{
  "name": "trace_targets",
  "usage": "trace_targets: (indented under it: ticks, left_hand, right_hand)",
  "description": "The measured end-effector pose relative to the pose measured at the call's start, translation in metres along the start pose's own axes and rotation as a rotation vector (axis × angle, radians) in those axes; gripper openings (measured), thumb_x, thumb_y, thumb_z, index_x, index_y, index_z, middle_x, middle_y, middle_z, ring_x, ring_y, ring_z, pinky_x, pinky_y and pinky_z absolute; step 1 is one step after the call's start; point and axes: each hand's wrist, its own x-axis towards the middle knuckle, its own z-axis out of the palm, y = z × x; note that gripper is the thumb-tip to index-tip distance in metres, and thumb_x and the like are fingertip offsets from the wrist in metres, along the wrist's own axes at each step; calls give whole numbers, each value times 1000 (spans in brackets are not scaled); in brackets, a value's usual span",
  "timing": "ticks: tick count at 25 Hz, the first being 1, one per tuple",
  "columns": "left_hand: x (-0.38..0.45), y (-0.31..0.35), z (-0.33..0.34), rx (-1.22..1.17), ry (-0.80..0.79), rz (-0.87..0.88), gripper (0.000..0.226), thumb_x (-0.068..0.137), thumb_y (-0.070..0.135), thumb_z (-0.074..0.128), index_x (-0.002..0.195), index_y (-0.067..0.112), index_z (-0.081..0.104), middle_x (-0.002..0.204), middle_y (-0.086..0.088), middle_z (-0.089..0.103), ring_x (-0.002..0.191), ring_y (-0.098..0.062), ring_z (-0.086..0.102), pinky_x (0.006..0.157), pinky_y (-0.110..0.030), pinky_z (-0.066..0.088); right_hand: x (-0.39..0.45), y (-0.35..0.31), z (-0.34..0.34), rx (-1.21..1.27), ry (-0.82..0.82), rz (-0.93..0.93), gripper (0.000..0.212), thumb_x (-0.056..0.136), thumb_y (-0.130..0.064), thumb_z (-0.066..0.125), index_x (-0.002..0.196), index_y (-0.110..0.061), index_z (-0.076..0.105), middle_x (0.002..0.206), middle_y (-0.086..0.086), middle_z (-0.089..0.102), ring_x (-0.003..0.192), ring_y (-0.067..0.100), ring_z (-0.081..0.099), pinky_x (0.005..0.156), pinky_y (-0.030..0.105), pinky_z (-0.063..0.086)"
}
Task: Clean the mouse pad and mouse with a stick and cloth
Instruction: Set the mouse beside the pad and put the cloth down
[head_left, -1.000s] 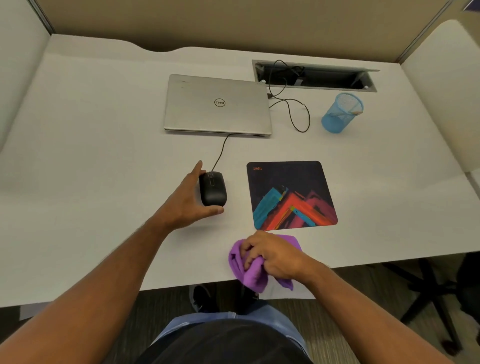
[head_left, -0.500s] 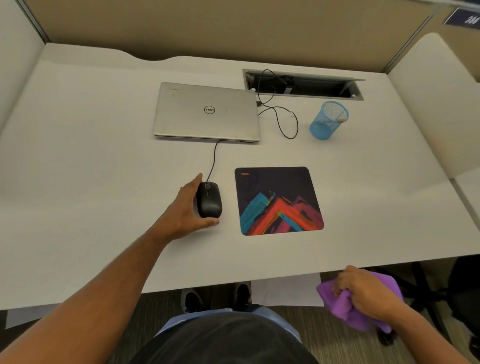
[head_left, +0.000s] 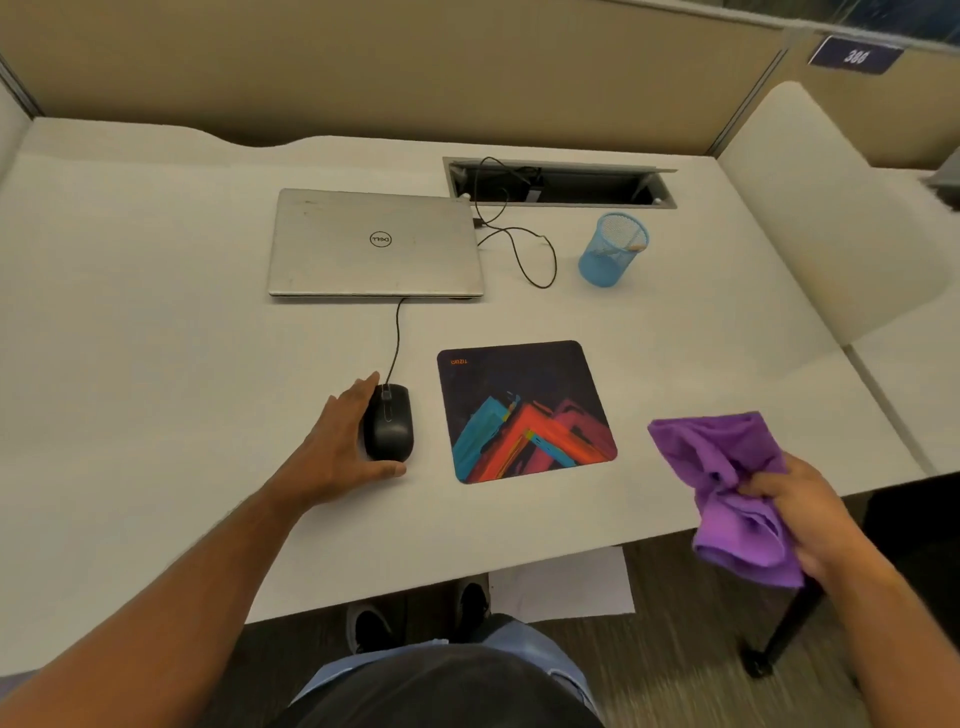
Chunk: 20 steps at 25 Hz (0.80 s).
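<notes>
Gripping the bunched purple cloth (head_left: 727, 488) in my right hand (head_left: 795, 514) at lower right — left hand (head_left: 337, 447) cupping the mouse (head_left: 389, 423) beside the mouse pad (head_left: 524, 410), centre frame — wiping looks unstarted; no stick visible.

Even, warm overhead light, soft shadows — wide-angle bending at edges, right side motion-blurred
</notes>
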Motion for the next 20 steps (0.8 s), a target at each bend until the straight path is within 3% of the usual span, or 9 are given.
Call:
trace_targets:
  ticks: [4,8,11,14,17,19,20]
  left_hand:
    - [0,1,0,16,16,35,123,70,48,87,158,32,4,164,1,19,149,-24,22,121,-49,24]
    - [-3,10,1,36,37,48,117,74,41,86,154,40,1,165,1,17,151,-25,18,123,-48,17]
    - [-6,17,3,47,61,17,113,76,38,85,149,41,-1,166,0,14,152,-26,15,123,-45,11]
    - [-7,18,7,56,79,-18,113,77,39,84,152,39,0,166,1,14,151,-25,17,124,-47,12]
    - [-8,19,14,56,104,-43,111,78,38,83,151,42,-1,166,1,13,152,-23,15,125,-45,8]
    - [-7,20,17,48,123,-65,111,78,37,83,150,43,-1,166,1,13,152,-23,15,124,-45,9]
    - [-7,21,18,45,125,-74,111,78,37,84,150,43,-1,166,1,12,152,-23,14,124,-45,8]
  right_hand:
    - [29,-8,10,284,168,37,25,82,5,57,95,-16,64,95,6,67,84,25,63,77,37,53]
    - [63,-18,4,373,198,63,25,78,5,55,91,-15,60,91,5,65,86,26,62,78,37,53]
    - [93,-31,-8,200,238,-10,20,78,6,47,81,-13,54,81,6,57,77,26,54,63,33,45]
    - [111,-48,-7,-47,273,-105,10,73,-7,44,77,-12,52,76,11,54,68,27,49,59,31,38]
    - [129,-51,5,-187,323,-147,18,96,-11,40,90,-13,56,73,8,58,56,22,51,52,28,38]
    - [138,-44,21,-264,277,-166,19,102,-22,40,100,-16,58,85,8,65,64,19,55,57,27,41]
    - [141,-39,29,-329,238,-186,23,101,-29,43,111,-14,58,102,12,67,76,21,60,66,29,46]
